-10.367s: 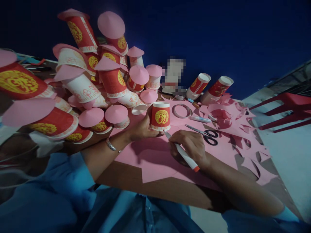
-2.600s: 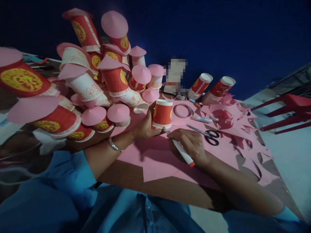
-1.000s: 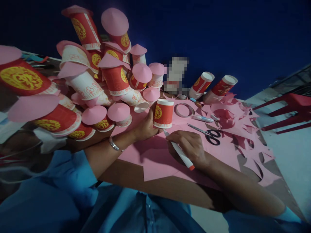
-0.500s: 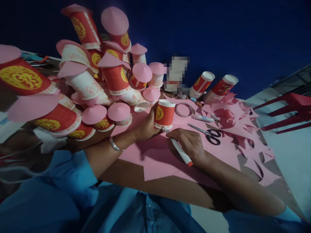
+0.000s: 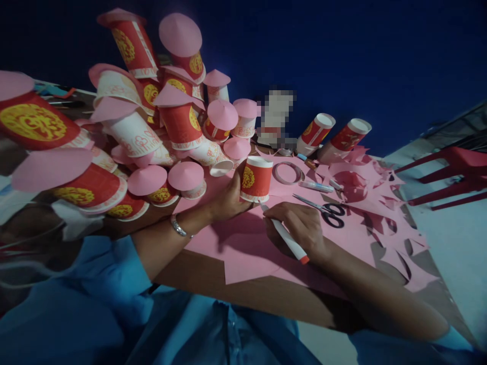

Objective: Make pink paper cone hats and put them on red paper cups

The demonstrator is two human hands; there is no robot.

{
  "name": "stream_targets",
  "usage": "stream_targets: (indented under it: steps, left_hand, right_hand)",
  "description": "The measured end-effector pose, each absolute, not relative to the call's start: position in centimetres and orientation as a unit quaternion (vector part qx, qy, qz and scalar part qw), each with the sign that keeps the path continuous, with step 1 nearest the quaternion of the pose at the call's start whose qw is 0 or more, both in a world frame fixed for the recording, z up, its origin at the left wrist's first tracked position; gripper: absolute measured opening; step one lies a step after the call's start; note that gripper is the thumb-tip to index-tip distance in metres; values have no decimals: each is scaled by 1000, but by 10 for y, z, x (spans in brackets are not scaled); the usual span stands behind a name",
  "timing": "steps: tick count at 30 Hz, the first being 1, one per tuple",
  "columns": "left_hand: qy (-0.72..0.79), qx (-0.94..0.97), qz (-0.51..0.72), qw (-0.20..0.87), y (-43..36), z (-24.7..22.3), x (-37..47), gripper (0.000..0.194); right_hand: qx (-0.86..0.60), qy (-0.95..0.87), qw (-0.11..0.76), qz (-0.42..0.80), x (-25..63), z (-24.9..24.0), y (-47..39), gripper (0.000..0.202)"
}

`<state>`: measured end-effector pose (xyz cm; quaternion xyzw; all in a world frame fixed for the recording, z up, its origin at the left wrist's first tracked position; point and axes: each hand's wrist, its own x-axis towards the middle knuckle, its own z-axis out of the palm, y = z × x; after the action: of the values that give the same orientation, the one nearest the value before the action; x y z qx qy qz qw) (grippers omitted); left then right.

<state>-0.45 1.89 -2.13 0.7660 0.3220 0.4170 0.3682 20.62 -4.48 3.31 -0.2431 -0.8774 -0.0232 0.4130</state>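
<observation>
My left hand (image 5: 230, 198) is closed around the left side of a red paper cup (image 5: 257, 180) with a yellow emblem and white bands. Between the fingers of my right hand (image 5: 299, 225) is a white marker pen (image 5: 288, 241) with an orange-red end toward me. Its tip points up and left, just below the cup's lower edge; I cannot tell if they touch. Under both hands lie pink paper sheets (image 5: 243, 263). Black-handled scissors (image 5: 330, 212) rest on the paper to the right of my right hand.
Paper cups with pink cone tops (image 5: 178, 121) crowd the left side. A roll of tape (image 5: 288, 173) and a clear-barrelled pen (image 5: 315, 187) lie behind the scissors. Cup stacks (image 5: 317, 133) stand at the back. Pink paper scraps (image 5: 391, 223) cover the right; beyond is a red stool (image 5: 456, 172).
My right hand has drawn slightly right and down with the marker, and its tip has come away from the cup's lower edge a little. My left hand and the cup have hardly moved.
</observation>
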Motion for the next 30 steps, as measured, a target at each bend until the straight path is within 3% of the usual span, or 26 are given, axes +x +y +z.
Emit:
stream_targets:
  steps: [22, 30]
  left_hand:
    - [320, 750, 403, 414, 16, -12, -5, 102]
    - [313, 754, 405, 411, 18, -15, -7, 112]
  right_hand:
    - [-244, -883, 401, -26, 206, 33, -44, 11]
    - [-228, -886, 401, -48, 205, 36, -47, 18]
